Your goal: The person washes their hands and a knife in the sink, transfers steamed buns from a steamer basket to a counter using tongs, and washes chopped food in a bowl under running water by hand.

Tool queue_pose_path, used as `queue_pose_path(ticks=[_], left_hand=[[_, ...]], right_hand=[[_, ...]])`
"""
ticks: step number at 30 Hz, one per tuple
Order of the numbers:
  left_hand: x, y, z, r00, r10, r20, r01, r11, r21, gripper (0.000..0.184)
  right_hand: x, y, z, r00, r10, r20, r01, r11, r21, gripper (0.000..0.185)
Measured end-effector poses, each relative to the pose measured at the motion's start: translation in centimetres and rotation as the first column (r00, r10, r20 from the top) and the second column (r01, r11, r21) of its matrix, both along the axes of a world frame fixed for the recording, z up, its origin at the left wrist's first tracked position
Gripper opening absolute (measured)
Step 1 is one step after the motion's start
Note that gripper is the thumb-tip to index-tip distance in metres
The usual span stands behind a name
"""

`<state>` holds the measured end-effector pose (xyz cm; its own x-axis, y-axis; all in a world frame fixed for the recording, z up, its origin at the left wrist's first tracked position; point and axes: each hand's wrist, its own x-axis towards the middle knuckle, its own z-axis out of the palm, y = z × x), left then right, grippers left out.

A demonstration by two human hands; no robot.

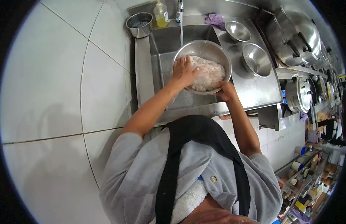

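Note:
Over the sink [158,59] a round steel bowl [214,48] holds a pale, whitish-pink wet mass [208,72]. My left hand [184,71] lies inside the bowl's left side against this mass, with its fingers spread. With my right hand [227,91] I grip the bowl's lower right rim. Water runs from the tap [180,5] in a thin stream down to the bowl's upper left edge. The bowl is tilted a little.
Two steel bowls [238,31] [256,59] and a purple cloth [215,20] lie on the right counter. A small pot [139,25] and a soap bottle [160,15] stand behind the sink. Large pots [292,35] are at the right, shelves [303,186] lower right.

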<state>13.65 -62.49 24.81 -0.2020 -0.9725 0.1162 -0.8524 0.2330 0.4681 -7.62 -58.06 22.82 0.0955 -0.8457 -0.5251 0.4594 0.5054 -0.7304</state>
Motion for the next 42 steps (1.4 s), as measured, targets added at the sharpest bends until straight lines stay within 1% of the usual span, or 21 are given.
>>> queue_pose_path(ticks=[2, 3, 5, 8, 14, 18, 21, 22, 23, 26, 27, 28, 29, 30, 32, 33, 34, 36, 38, 40, 42], left_hand=[[-3.0, 0.0, -0.7, 0.986, 0.148, -0.081, -0.144, 0.988, 0.048, 0.079], [-4.0, -0.1, -0.7, 0.990, 0.092, -0.106, -0.092, 0.996, 0.007, 0.079], [-5.3, 0.6, -0.9, 0.990, -0.026, -0.142, 0.018, 0.998, -0.058, 0.080], [-5.6, 1.0, -1.2, 0.994, -0.094, -0.055, 0.088, 0.991, -0.102, 0.078], [-5.7, 0.4, -1.8, 0.994, -0.099, -0.033, 0.092, 0.980, -0.174, 0.076], [-5.5, 0.1, -2.3, 0.994, -0.108, 0.017, 0.109, 0.972, -0.207, 0.077], [-3.9, -1.7, -3.0, 0.983, -0.161, 0.091, 0.174, 0.972, -0.155, 0.078], [-3.7, -1.6, -0.5, 0.973, -0.145, 0.179, 0.145, 0.989, 0.011, 0.077], [-3.8, -1.4, 0.2, 0.963, -0.086, 0.254, 0.102, 0.993, -0.052, 0.074], [-4.7, 0.2, 1.8, 0.920, -0.366, 0.136, 0.388, 0.898, -0.206, 0.059], [-4.5, 0.4, 0.9, 0.875, -0.432, 0.217, 0.470, 0.866, -0.171, 0.056], [-4.5, 0.3, -0.8, 0.819, -0.493, 0.294, 0.546, 0.827, -0.135, 0.054], [-4.5, 0.0, -1.6, 0.750, -0.550, 0.367, 0.621, 0.777, -0.105, 0.051], [-3.8, -0.6, -0.9, 0.741, -0.554, 0.380, 0.637, 0.759, -0.135, 0.049], [-2.9, -3.7, -1.7, 0.755, -0.616, 0.224, 0.606, 0.786, 0.123, 0.050], [-2.5, -3.4, 2.3, 0.817, -0.576, 0.039, 0.556, 0.803, 0.213, 0.050], [-2.5, -2.4, 6.4, 0.857, -0.514, -0.026, 0.513, 0.850, 0.121, 0.047], [-1.6, -2.3, 8.9, 0.803, -0.414, -0.429, 0.470, 0.882, 0.029, 0.046], [0.8, -3.3, 6.6, 0.931, -0.359, 0.059, 0.362, 0.931, -0.041, 0.048], [5.1, -4.2, 1.0, 0.987, -0.141, 0.073, 0.154, 0.962, -0.227, 0.053], [7.8, -4.7, -2.8, 0.981, 0.145, -0.132, -0.138, 0.989, 0.059, 0.052]], right_hand=[[1.8, 1.0, 1.9, 0.999, -0.021, -0.040, 0.022, 1.000, 0.012, 0.040], [1.4, 0.4, -1.1, 1.000, 0.003, 0.010, -0.003, 1.000, 0.021, 0.031], [2.9, 1.4, -0.2, 1.000, -0.014, -0.005, 0.014, 0.999, 0.037, 0.022], [3.1, 1.8, 0.0, 1.000, 0.018, -0.012, -0.017, 0.999, 0.046, 0.022], [2.9, 1.8, -1.1, 0.998, 0.016, -0.067, -0.013, 0.999, 0.045, 0.020], [3.6, 2.7, 1.3, 0.999, 0.001, -0.042, 0.000, 1.000, 0.019, 0.020], [3.7, 3.1, 2.6, 0.999, -0.023, 0.032, 0.021, 0.997, 0.071, 0.021], [2.8, 2.3, -0.4, 1.000, -0.022, -0.005, 0.023, 0.992, 0.123, 0.020], [2.7, 2.4, -0.4, 0.997, -0.053, 0.050, 0.046, 0.991, 0.127, 0.020], [2.5, 2.2, -2.4, 0.993, -0.082, 0.087, 0.073, 0.992, 0.107, 0.025], [2.6, 2.4, -1.8, 0.996, -0.081, 0.029, 0.079, 0.994, 0.070, 0.025], [2.9, 3.2, 2.0, 0.997, -0.081, -0.006, 0.081, 0.994, 0.074, 0.024], [2.5, 3.0, 1.1, 0.997, -0.063, 0.052, 0.061, 0.997, 0.045, 0.024], [2.4, 3.1, 2.1, 0.996, -0.033, -0.085, 0.043, 0.992, 0.115, 0.023], [2.4, 3.2, 0.9, 0.990, -0.077, -0.122, 0.089, 0.992, 0.091, 0.024], [2.6, 3.3, 0.4, 0.990, -0.100, -0.104, 0.109, 0.991, 0.081, 0.025], [2.8, 3.6, 0.8, 0.990, -0.110, -0.085, 0.117, 0.990, 0.081, 0.026], [3.0, 4.2, 2.2, 0.993, -0.118, -0.022, 0.120, 0.990, 0.079, 0.024], [3.4, 4.6, 1.9, 0.986, -0.165, -0.018, 0.166, 0.985, 0.055, 0.021], [3.1, 4.1, 0.8, 0.983, -0.181, -0.026, 0.182, 0.982, 0.048, 0.020], [2.7, 3.5, -1.9, 0.984, -0.177, -0.026, 0.179, 0.980, 0.083, 0.020]])
